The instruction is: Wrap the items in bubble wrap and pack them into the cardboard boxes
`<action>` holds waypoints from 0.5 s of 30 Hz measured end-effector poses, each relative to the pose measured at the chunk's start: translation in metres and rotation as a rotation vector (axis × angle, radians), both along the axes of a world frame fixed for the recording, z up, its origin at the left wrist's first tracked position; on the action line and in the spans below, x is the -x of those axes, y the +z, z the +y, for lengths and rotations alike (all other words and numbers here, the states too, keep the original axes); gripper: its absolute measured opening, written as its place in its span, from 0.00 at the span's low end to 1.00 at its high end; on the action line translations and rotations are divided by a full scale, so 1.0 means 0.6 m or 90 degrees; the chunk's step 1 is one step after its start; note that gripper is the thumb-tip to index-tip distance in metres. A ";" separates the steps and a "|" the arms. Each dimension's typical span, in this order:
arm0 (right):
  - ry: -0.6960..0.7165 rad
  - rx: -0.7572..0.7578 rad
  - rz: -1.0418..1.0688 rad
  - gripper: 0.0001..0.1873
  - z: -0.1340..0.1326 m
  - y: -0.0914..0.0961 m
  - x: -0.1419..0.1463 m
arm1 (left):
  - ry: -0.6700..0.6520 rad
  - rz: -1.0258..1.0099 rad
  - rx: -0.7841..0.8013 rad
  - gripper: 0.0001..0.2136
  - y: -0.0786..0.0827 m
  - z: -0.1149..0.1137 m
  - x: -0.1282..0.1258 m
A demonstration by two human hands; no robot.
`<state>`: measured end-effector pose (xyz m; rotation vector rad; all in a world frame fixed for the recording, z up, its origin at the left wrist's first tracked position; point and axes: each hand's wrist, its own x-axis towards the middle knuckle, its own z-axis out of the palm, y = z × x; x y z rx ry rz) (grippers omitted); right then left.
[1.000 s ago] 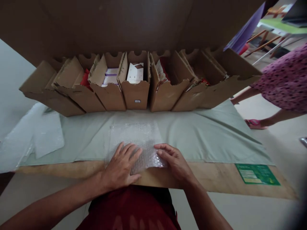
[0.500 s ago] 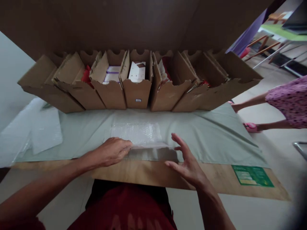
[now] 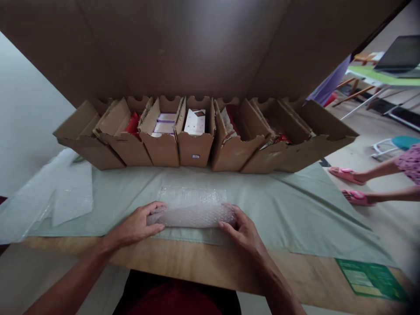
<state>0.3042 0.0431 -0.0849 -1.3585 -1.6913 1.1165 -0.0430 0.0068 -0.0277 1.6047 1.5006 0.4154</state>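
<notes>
A clear sheet of bubble wrap (image 3: 193,214) lies on the pale green cloth (image 3: 278,205) in front of me, its near part folded or rolled over into a thick band. My left hand (image 3: 139,223) grips the band's left end, thumb at the near side and fingers over the top. At the right end my right hand (image 3: 241,225) holds it the same way. The flat far part of the sheet stretches behind the band. Whether anything is wrapped inside cannot be made out.
Several cardboard bins (image 3: 195,148) stand along the back, holding white boxes (image 3: 196,121) and red packets (image 3: 133,124). More bubble wrap (image 3: 72,192) lies at the left. A green printed sheet (image 3: 370,278) is at the right front edge. A person's feet (image 3: 356,197) show beyond.
My right hand, spread and apart from the sheet before, now holds its right end. My left hand has shifted to the left end, and the near part is folded over. The view has tilted up.
</notes>
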 end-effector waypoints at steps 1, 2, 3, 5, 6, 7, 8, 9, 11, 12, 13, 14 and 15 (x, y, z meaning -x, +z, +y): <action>0.008 -0.005 -0.009 0.27 -0.001 0.001 -0.001 | 0.040 -0.004 -0.016 0.24 -0.011 -0.006 -0.005; 0.011 -0.005 -0.012 0.28 -0.001 0.002 -0.001 | 0.077 -0.016 -0.025 0.21 -0.021 -0.010 -0.011; 0.008 0.000 -0.012 0.27 -0.002 0.002 -0.001 | 0.109 -0.032 -0.030 0.17 -0.028 -0.013 -0.016; -0.003 0.024 -0.005 0.26 -0.003 0.001 0.002 | 0.165 -0.059 -0.041 0.13 -0.036 -0.015 -0.024; -0.012 0.034 0.001 0.25 -0.003 0.001 0.004 | 0.184 -0.070 -0.053 0.13 -0.037 -0.014 -0.026; -0.022 0.041 0.008 0.26 -0.003 0.000 0.008 | 0.199 -0.081 -0.067 0.13 -0.038 -0.013 -0.026; -0.032 0.043 0.015 0.26 -0.003 0.000 0.012 | 0.213 -0.091 -0.081 0.14 -0.040 -0.012 -0.026; -0.042 0.042 0.019 0.26 -0.002 -0.001 0.016 | 0.230 -0.098 -0.097 0.14 -0.042 -0.010 -0.025; -0.069 0.020 0.008 0.26 -0.001 -0.002 0.025 | 0.270 -0.079 -0.138 0.15 -0.050 -0.005 -0.024; -0.082 0.007 -0.006 0.26 0.000 -0.002 0.029 | 0.286 -0.054 -0.161 0.15 -0.055 -0.002 -0.024; -0.093 -0.006 -0.022 0.26 0.001 -0.003 0.032 | 0.296 -0.024 -0.184 0.15 -0.061 0.002 -0.025; -0.104 -0.017 -0.037 0.26 0.001 -0.003 0.035 | 0.301 0.008 -0.206 0.15 -0.067 0.006 -0.026; -0.111 -0.027 -0.050 0.27 0.001 -0.003 0.037 | 0.300 0.037 -0.222 0.14 -0.073 0.010 -0.028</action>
